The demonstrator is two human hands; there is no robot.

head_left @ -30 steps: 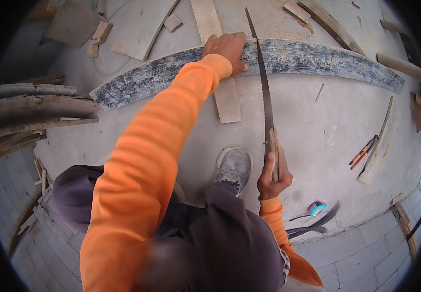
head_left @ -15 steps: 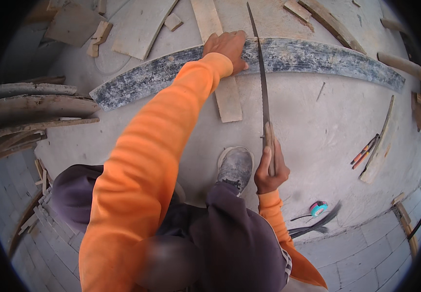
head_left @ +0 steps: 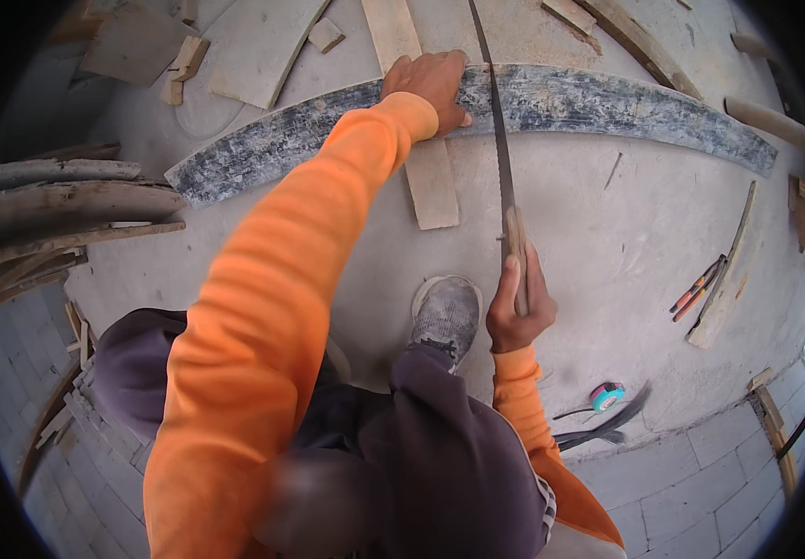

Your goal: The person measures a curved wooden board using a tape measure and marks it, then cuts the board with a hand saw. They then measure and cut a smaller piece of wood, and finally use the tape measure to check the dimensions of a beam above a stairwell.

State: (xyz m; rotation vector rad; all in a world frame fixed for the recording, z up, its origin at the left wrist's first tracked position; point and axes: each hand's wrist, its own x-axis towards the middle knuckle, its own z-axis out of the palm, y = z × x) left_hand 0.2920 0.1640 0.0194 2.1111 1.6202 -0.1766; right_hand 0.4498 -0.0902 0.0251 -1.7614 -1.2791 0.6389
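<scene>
My left hand [head_left: 426,88] is clamped over a long wooden plank [head_left: 588,102] with a mottled dark-grey face, its thumb at the near edge. The plank lies crosswise before me on top of a narrow pale board [head_left: 432,186]. In my right hand [head_left: 521,303] is the wooden handle of a handsaw [head_left: 505,154]. Its long toothed blade crosses the plank just right of my left hand and points away from me; the tip runs to the top of the picture. Whether the teeth sit in a cut is too small to tell.
Red-handled pliers [head_left: 698,286] lie at the right beside a thin wood strip [head_left: 723,270]. Nearer are a turquoise tape measure [head_left: 606,397] and dark wire strands [head_left: 616,424]. Curved planks [head_left: 76,205] are stacked at left. Wood offcuts [head_left: 326,35] lie beyond the plank. My shoe [head_left: 446,317] is below it.
The saw and my right hand have slid a little forward, away from me. My left hand keeps its hold on the plank. The whole view has shifted slightly.
</scene>
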